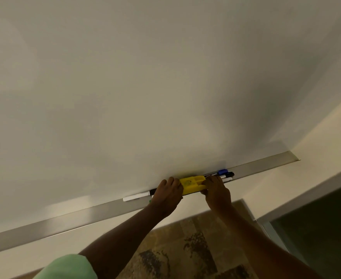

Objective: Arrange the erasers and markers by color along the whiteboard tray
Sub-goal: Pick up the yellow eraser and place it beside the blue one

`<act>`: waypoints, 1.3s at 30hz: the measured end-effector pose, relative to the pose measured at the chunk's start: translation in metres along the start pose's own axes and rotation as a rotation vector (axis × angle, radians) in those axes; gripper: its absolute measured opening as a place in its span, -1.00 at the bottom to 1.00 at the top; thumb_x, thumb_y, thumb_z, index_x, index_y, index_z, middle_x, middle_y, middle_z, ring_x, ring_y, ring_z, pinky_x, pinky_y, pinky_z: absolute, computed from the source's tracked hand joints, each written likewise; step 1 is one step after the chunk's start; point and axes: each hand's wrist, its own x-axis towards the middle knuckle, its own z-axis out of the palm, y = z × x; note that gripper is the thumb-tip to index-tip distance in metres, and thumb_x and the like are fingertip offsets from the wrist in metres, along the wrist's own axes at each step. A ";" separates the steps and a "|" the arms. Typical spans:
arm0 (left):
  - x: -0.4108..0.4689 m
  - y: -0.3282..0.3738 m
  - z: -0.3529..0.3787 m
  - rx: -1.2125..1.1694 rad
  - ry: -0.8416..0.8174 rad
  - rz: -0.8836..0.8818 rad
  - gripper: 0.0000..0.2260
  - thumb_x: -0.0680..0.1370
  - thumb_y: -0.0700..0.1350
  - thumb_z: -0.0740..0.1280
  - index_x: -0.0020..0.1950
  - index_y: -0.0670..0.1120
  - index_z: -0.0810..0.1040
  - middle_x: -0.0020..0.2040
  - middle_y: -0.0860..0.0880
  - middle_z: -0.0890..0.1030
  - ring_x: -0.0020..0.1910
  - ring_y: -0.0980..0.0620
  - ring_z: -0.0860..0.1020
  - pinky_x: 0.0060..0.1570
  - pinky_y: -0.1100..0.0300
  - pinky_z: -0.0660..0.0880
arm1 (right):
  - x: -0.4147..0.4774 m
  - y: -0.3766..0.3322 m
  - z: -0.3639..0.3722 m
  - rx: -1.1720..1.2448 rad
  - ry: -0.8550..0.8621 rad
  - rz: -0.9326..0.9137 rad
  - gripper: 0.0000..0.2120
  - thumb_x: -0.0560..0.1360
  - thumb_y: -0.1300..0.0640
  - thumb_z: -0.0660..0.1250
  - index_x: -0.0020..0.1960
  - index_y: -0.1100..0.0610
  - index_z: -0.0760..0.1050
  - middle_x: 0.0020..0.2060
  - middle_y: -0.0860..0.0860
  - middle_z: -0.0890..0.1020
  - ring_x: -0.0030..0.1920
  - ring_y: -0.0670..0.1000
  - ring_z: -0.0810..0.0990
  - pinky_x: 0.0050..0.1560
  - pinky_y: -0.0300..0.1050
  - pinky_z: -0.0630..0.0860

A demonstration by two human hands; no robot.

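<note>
The eraser point(191, 183), on the tray point(64, 220), was pinched at its right end by the right hand point(218, 193). The curled left hand point(166, 195) was set against its left end, its hold not discernible.

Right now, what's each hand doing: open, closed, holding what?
Left hand: fingers curled at the left end of the yellow eraser; whether it grips cannot be told.
Right hand: closed, pinching the right end of the yellow eraser.
</note>
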 end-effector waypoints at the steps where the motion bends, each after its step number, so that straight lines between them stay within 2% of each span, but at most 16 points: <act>1: -0.003 -0.001 -0.001 -0.010 0.011 -0.005 -0.72 0.33 0.04 0.50 -0.13 -0.11 0.55 -0.18 -0.10 0.55 -0.23 -0.09 0.49 -0.32 0.11 0.42 | -0.002 0.000 0.000 0.007 0.006 -0.020 -0.72 0.21 0.26 0.62 -0.14 0.24 0.63 -0.15 0.18 0.67 -0.11 0.23 0.66 -0.43 0.01 0.62; 3: -0.010 -0.006 -0.001 -0.033 0.039 -0.012 -0.73 0.35 0.03 0.49 -0.14 -0.11 0.54 -0.19 -0.10 0.54 -0.23 -0.10 0.49 -0.33 0.11 0.41 | -0.005 -0.003 0.001 0.037 0.005 -0.034 -0.71 0.21 0.26 0.62 -0.11 0.24 0.64 -0.10 0.20 0.67 -0.07 0.25 0.66 -0.37 0.06 0.63; 6: -0.026 -0.018 0.000 -0.055 0.092 -0.024 -0.78 0.41 0.00 0.43 -0.15 -0.12 0.51 -0.22 -0.09 0.53 -0.26 -0.09 0.48 -0.35 0.11 0.39 | -0.007 -0.015 0.005 0.118 -0.012 0.012 -0.64 0.30 0.21 0.57 0.05 0.26 0.61 0.11 0.22 0.60 0.12 0.23 0.58 -0.11 0.14 0.63; 9: -0.046 -0.032 0.001 -0.072 0.161 -0.020 -0.85 0.51 -0.05 0.26 -0.15 -0.13 0.47 -0.24 -0.11 0.52 -0.27 -0.10 0.45 -0.34 0.09 0.36 | -0.011 -0.032 0.010 0.136 -0.026 0.011 -0.54 0.33 0.13 0.56 0.16 0.27 0.54 0.25 0.21 0.50 0.22 0.19 0.52 0.04 0.09 0.59; 11: -0.062 -0.042 0.002 -0.090 0.205 -0.040 -0.81 0.56 -0.08 0.15 -0.14 -0.15 0.45 -0.21 -0.15 0.53 -0.19 -0.15 0.48 -0.28 0.04 0.43 | -0.014 -0.045 0.016 0.202 -0.024 -0.050 -0.59 0.30 0.18 0.58 0.07 0.29 0.55 0.24 0.26 0.49 0.20 0.23 0.53 0.04 0.06 0.59; 13: -0.079 -0.051 0.003 -0.128 0.222 -0.083 -0.83 0.58 -0.08 0.21 -0.09 -0.17 0.48 -0.06 -0.22 0.55 0.05 -0.24 0.50 -0.03 -0.05 0.51 | -0.017 -0.060 0.022 0.270 -0.034 -0.110 -0.66 0.29 0.23 0.58 -0.02 0.28 0.54 0.22 0.27 0.50 0.15 0.23 0.57 0.04 -0.04 0.57; 15: -0.098 -0.062 0.004 -0.180 0.210 -0.111 -0.83 0.56 -0.07 0.29 -0.03 -0.18 0.46 0.06 -0.27 0.53 0.20 -0.29 0.45 0.15 -0.10 0.47 | -0.016 -0.077 0.026 0.309 -0.050 -0.166 -0.69 0.30 0.25 0.57 -0.06 0.27 0.52 0.20 0.26 0.50 0.11 0.21 0.59 0.06 -0.11 0.54; 20: -0.156 -0.096 -0.001 -0.238 0.225 -0.175 -0.77 0.53 -0.02 0.32 0.01 -0.15 0.39 0.13 -0.29 0.51 0.06 -0.23 0.52 0.03 0.00 0.53 | -0.011 -0.130 0.037 0.333 -0.075 -0.321 -0.70 0.29 0.23 0.58 -0.15 0.24 0.48 0.18 0.26 0.50 0.10 0.20 0.58 0.03 -0.13 0.50; 22: -0.181 -0.111 -0.005 -0.212 0.238 -0.212 -0.77 0.55 0.01 0.25 -0.02 -0.16 0.41 0.11 -0.27 0.52 0.03 -0.20 0.52 0.00 0.04 0.52 | -0.010 -0.155 0.044 0.357 -0.088 -0.359 -0.67 0.29 0.23 0.57 -0.07 0.24 0.48 0.19 0.25 0.49 0.13 0.18 0.56 0.05 -0.13 0.49; 25: -0.222 -0.135 -0.011 -0.159 0.245 -0.259 -0.76 0.57 0.01 0.19 -0.04 -0.18 0.41 0.11 -0.29 0.52 0.05 -0.20 0.49 0.01 0.04 0.48 | -0.006 -0.200 0.057 0.427 -0.124 -0.387 -0.47 0.27 0.22 0.59 0.13 0.27 0.43 0.17 0.19 0.48 0.14 0.13 0.54 0.13 -0.16 0.45; 28: -0.261 -0.159 -0.015 -0.128 0.225 -0.306 -0.71 0.56 0.00 0.21 0.06 -0.23 0.41 0.15 -0.30 0.52 0.09 -0.21 0.50 0.03 0.05 0.50 | -0.003 -0.243 0.069 0.443 -0.171 -0.417 -0.40 0.25 0.16 0.60 0.19 0.22 0.41 0.16 0.12 0.49 0.12 0.08 0.54 0.12 -0.17 0.48; 32: -0.322 -0.200 -0.023 -0.072 0.186 -0.348 -0.66 0.55 -0.01 0.28 0.14 -0.28 0.42 0.22 -0.31 0.52 0.18 -0.23 0.50 0.08 0.03 0.52 | -0.007 -0.311 0.088 0.438 -0.208 -0.536 -0.42 0.27 0.11 0.58 0.22 0.16 0.44 0.15 0.09 0.51 0.14 0.05 0.53 0.09 -0.14 0.52; 36: -0.380 -0.244 -0.034 -0.009 0.171 -0.384 -0.65 0.56 -0.02 0.27 0.21 -0.25 0.40 0.24 -0.25 0.51 0.22 -0.19 0.44 0.01 0.05 0.46 | -0.016 -0.380 0.107 0.455 -0.214 -0.661 -0.50 0.29 0.16 0.54 0.17 0.12 0.45 0.11 0.07 0.52 0.11 0.07 0.55 0.10 -0.10 0.56; 39: -0.425 -0.273 -0.040 0.024 0.127 -0.432 -0.61 0.57 0.01 0.26 0.27 -0.22 0.38 0.25 -0.22 0.51 0.23 -0.16 0.45 0.05 0.05 0.47 | -0.023 -0.428 0.123 0.427 -0.223 -0.736 -0.56 0.30 0.19 0.52 0.14 0.13 0.48 0.11 0.09 0.55 0.12 0.11 0.58 0.11 -0.11 0.56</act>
